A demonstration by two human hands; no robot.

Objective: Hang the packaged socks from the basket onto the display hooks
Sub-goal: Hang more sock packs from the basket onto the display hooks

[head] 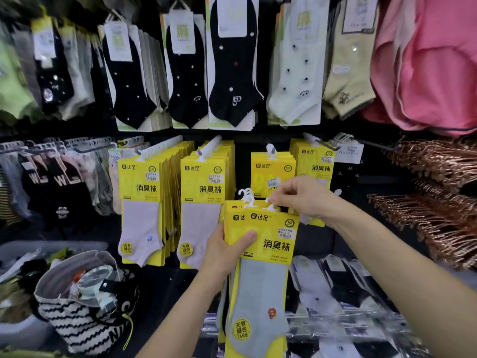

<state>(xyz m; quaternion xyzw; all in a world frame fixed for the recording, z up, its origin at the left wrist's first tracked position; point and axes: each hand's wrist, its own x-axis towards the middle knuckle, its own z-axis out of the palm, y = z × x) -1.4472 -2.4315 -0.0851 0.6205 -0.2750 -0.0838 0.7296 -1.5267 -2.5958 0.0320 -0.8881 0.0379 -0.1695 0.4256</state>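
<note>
The left hand (pixel 224 251) grips a stack (pixel 260 288) of yellow sock packs at centre frame. Its thumb lies across the front card and its fingers are hidden behind. The packs hang long axis vertical, with their white hangers (pixel 247 200) at the top.

The right hand (pixel 300 198) comes in from the lower right. Its fingertips pinch the hanger of the front pack (pixel 273 244) at its upper edge, though the fingers cover the exact contact. This hand is the nearer one to the rack.

The hook (pixel 271 149) that looks the likely target pokes out toward the camera just above the right hand, slightly left of the knuckles. It carries only a few matching packs (pixel 271 169), while the hooks further left are crowded.

So the coming move looks like a short lift, mostly straight up and a little away from the camera. The hanger opening has to meet the hook's tip squarely. The pack should keep its vertical hang as it peels off the stack, or the pack behind may be dragged along.
</note>
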